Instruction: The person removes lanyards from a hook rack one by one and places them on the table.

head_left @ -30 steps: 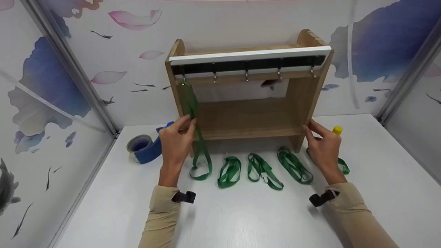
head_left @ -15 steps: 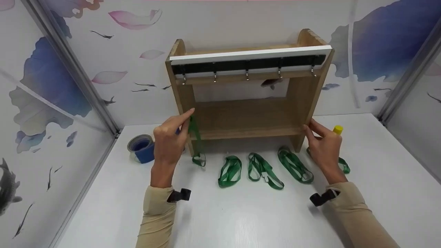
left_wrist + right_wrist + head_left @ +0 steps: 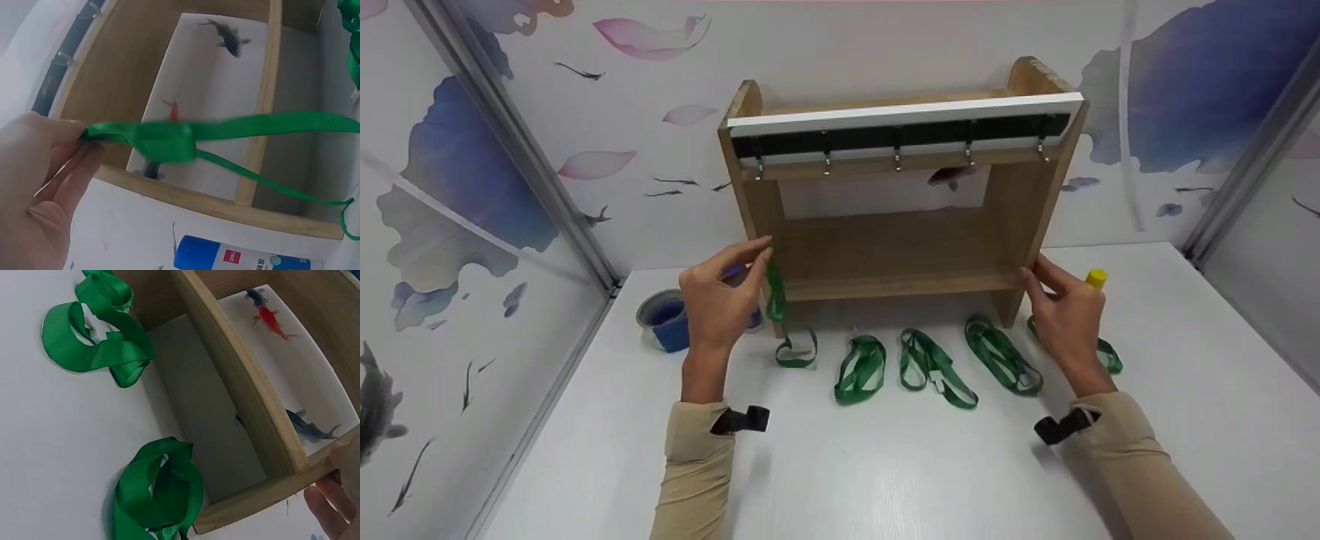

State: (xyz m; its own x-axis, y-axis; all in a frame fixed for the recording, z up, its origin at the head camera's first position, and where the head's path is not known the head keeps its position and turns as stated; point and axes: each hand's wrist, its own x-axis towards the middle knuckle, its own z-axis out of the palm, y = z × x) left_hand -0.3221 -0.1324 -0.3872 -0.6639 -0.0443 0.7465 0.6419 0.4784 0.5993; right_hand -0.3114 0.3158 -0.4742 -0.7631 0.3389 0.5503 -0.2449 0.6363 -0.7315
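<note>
My left hand [image 3: 720, 292] pinches one end of a green lanyard [image 3: 776, 289] between thumb and fingertips, beside the left panel of a small wooden shelf [image 3: 900, 288]. In the left wrist view the lanyard's doubled band [image 3: 253, 125] stretches away from the fingertips, and in the head view its lower loop [image 3: 796, 363] lies at the table. Above, a black strip with several metal hooks [image 3: 898, 159] runs along the shelf's white front edge; all hang bare. My right hand [image 3: 1065, 319] grips the front edge of the right side panel [image 3: 264, 500] with thumb and fingers.
Several more green lanyards [image 3: 860, 371] lie coiled in a row before the shelf, one partly behind my right hand. At the left stands a blue tape roll [image 3: 666, 319], near a blue-and-white glue bottle [image 3: 205, 253]. A yellow cap [image 3: 1096, 279] shows behind my right hand.
My left hand has come down and left, bringing the lanyard's upper end away from the leftmost hook. The right hand stays on the side panel.
</note>
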